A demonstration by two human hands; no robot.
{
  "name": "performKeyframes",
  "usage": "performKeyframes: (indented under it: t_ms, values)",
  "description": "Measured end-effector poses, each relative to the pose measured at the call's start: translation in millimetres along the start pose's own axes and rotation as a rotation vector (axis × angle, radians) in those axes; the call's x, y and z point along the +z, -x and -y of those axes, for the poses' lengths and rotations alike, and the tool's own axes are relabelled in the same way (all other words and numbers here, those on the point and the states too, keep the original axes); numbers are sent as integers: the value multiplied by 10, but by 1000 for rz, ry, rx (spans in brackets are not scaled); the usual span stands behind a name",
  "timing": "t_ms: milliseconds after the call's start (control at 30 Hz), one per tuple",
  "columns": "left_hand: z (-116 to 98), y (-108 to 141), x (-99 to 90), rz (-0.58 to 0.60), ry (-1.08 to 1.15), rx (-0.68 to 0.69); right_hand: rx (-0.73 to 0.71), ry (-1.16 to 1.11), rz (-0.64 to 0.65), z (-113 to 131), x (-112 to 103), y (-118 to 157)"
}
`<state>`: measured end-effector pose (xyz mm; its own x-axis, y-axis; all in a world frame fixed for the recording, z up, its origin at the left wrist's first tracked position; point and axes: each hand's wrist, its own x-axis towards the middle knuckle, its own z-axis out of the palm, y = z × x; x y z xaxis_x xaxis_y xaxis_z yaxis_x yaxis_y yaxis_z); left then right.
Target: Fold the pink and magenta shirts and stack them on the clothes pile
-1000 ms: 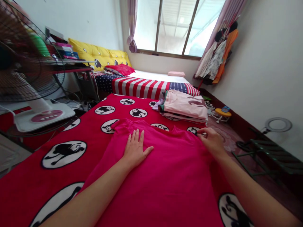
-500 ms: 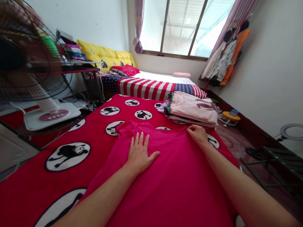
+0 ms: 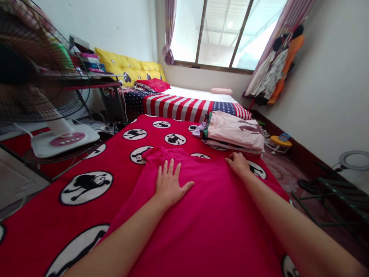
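A bright pink T-shirt (image 3: 213, 207) lies spread out on a red blanket (image 3: 121, 169) with round black-and-white figures. Fingers spread, my left hand (image 3: 170, 182) rests flat on the upper left part of the shirt. At the shirt's upper right corner, my right hand (image 3: 238, 163) has its fingers curled and closed on the fabric; the fingertips are partly hidden. Just beyond that hand sits a stack of folded clothes (image 3: 233, 132), with a pale pink garment on top.
On the left, a fan (image 3: 63, 138) stands beside the blanket, in front of a cluttered desk (image 3: 100, 82). A bed with a striped, starred cover (image 3: 178, 107) is at the back. To the right are a small yellow stool (image 3: 281, 141) and a dark green metal rack (image 3: 331, 200).
My right hand has shifted slightly left at the shirt's corner, its fingers more curled under. The left hand stays in nearly the same place.
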<state>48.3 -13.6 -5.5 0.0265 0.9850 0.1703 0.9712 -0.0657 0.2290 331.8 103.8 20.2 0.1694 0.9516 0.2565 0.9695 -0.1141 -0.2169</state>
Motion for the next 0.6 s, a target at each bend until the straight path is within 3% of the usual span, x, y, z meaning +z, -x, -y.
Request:
performKeyframes:
  t_ms: [133, 233, 333, 400, 500, 600]
  values:
    - [3, 0, 20, -20, 9, 5, -202, -73, -69, -70, -142, 334]
    - [5, 1, 32, -18, 21, 7, -370, -69, -27, -448, -175, 708]
    - [7, 3, 37, -30, 23, 11, -172, 134, 125, -927, -225, 883]
    - [14, 2, 41, -35, 20, 10, -17, 268, 167, -1072, -302, 871]
    - [29, -6, 52, -34, 15, 14, -12, 338, 109, -821, -421, 826]
    - [31, -12, 64, -25, 4, 19, -180, 179, 88, -201, -392, 893]
